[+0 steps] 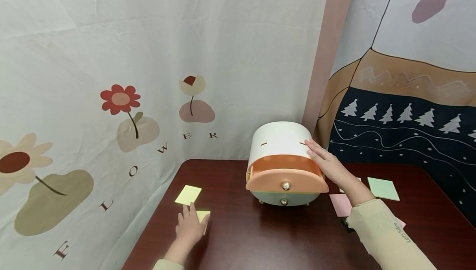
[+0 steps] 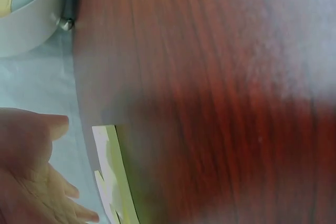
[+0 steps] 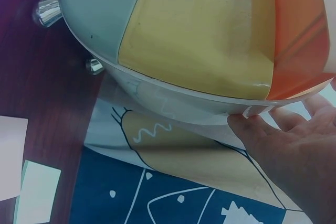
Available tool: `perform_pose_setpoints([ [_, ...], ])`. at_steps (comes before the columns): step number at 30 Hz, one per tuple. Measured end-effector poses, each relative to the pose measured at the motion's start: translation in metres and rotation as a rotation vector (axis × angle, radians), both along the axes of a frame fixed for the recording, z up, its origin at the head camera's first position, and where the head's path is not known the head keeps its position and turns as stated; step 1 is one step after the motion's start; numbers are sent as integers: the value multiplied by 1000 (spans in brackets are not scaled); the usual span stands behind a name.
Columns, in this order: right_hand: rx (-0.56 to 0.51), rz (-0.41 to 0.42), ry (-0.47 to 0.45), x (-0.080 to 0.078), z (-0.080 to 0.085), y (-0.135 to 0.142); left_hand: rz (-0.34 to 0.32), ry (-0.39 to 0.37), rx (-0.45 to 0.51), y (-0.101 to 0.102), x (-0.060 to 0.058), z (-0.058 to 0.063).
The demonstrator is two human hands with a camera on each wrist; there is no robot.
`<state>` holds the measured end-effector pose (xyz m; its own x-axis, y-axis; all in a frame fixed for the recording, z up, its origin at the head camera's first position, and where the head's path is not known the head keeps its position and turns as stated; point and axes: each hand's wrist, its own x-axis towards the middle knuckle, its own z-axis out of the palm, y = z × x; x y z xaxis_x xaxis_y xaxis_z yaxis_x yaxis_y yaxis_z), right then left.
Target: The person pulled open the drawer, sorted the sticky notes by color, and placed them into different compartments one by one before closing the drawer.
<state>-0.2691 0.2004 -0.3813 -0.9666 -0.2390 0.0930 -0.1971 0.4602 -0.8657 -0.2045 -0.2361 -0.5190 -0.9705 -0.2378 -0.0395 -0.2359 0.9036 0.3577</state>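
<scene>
Left hand [image 1: 189, 226], fingers spread, near notepad [image 1: 202, 216]; right hand [image 1: 327, 164] touching drawer box [image 1: 281, 138].

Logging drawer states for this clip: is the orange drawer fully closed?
No, the orange drawer juts out from the white cabinet, its inside showing in the head view.

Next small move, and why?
Probably close the left hand on the nearer yellow pad: spread, it partly covers that pad in the head view, the peach drawer stands open, and the right hand rests on the white box.
</scene>
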Motion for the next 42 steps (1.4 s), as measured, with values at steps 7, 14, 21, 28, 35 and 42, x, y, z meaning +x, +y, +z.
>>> perform_pose_setpoints([
  [7,-1,-5,10,-1,0,0,27,-57,4,-5,1,4],
  [14,4,-7,11,-1,0,0,45,-95,3,-10,1,7],
  [21,3,-16,6,-2,-1,0,44,-86,8,-13,1,7],
  [28,4,-15,5,0,0,-1,49,-92,21,-12,0,8],
  [35,-2,-14,0,2,3,-1,63,-100,33,-13,-3,8],
  [42,0,-9,1,1,0,0,67,-73,47,-15,-3,8],
])
